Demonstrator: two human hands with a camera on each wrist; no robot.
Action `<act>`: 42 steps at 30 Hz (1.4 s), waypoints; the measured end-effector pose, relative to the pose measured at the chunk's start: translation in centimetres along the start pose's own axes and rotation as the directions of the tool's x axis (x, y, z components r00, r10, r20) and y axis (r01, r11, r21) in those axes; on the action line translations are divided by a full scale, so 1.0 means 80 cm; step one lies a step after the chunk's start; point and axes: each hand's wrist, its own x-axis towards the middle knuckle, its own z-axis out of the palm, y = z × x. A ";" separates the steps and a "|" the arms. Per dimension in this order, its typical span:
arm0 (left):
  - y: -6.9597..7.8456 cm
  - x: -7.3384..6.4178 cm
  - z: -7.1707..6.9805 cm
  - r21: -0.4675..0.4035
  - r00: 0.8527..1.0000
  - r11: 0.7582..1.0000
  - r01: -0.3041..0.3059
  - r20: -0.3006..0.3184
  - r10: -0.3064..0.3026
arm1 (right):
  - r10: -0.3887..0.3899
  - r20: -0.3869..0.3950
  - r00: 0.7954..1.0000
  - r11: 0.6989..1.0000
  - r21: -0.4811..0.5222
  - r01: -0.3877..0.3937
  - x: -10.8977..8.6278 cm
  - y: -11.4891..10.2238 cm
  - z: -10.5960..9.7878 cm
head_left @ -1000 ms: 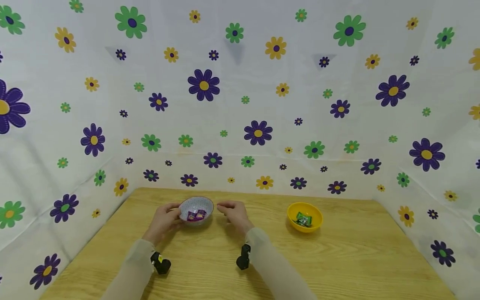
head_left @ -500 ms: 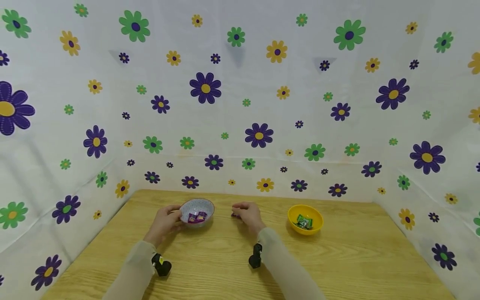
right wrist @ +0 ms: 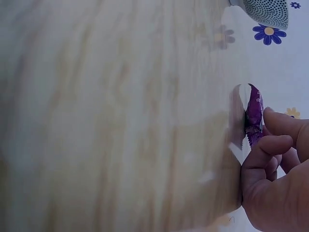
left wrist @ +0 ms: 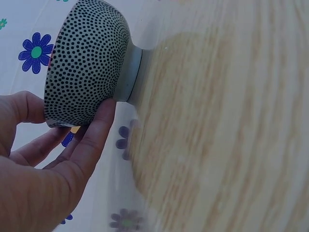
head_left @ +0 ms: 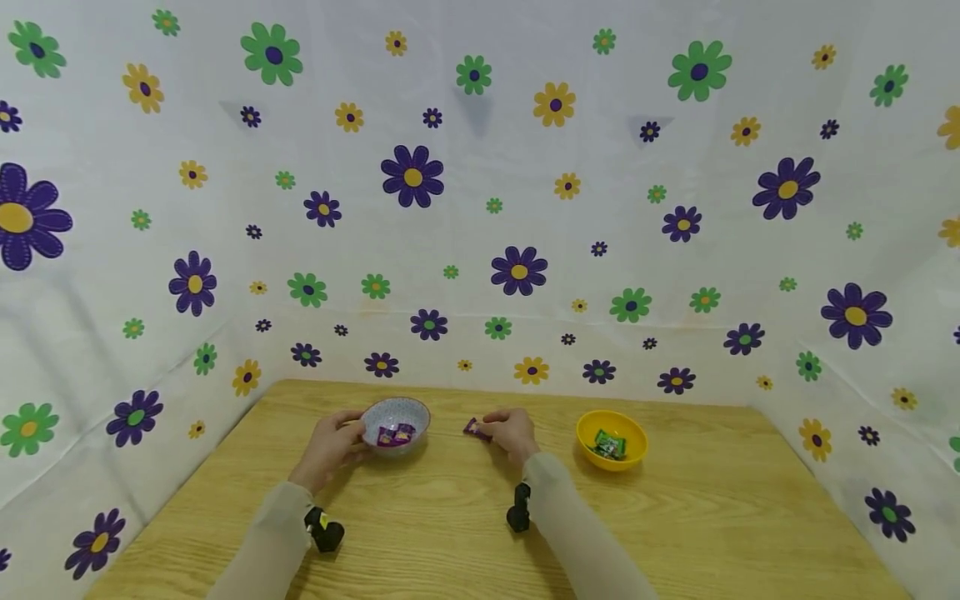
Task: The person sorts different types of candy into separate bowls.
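My left hand (head_left: pixel 333 446) grips the side of a patterned bowl (left wrist: pixel 89 63) standing on the table, thumb at the rim and fingers low on the outer wall. Inside lie purple-wrapped candies (head_left: pixel 396 435). To the bowl's right, one purple-wrapped candy (head_left: pixel 476 429) lies on the table. My right hand (head_left: pixel 512 432) is just right of this candy, its fingertips beside the wrapper. The right wrist view shows the candy flat on the tabletop, with thumb and index finger apart; whether a finger still touches the wrapper is hard to tell.
A yellow bowl (head_left: pixel 628 458) with green-wrapped candies (head_left: pixel 610 444) stands right of my right hand. The wooden table (head_left: pixel 720 508) ends at a white flower-print sheet (head_left: pixel 465 233) behind and at both sides. Each wrist wears a black device.
My right hand has moved right, away from the patterned bowl. The purple candy, mostly hidden under the fingers before, now shows on the table. My left hand stays at the bowl.
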 end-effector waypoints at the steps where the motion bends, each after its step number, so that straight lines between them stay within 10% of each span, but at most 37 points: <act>1: 0.001 0.000 0.000 0.001 1.000 1.000 0.001 -0.003 -0.001 | 0.003 0.001 1.000 1.000 -0.014 -0.003 0.001 0.000 0.000; 22: 0.001 0.002 -0.001 0.028 1.000 1.000 0.004 -0.002 -0.004 | -0.039 -0.025 0.999 0.977 -0.212 0.033 -0.003 -0.004 0.000; 42: 0.007 -0.001 0.000 0.035 1.000 0.999 0.017 -0.006 -0.017 | -0.036 0.041 0.999 0.986 -0.163 0.042 -0.003 -0.001 -0.005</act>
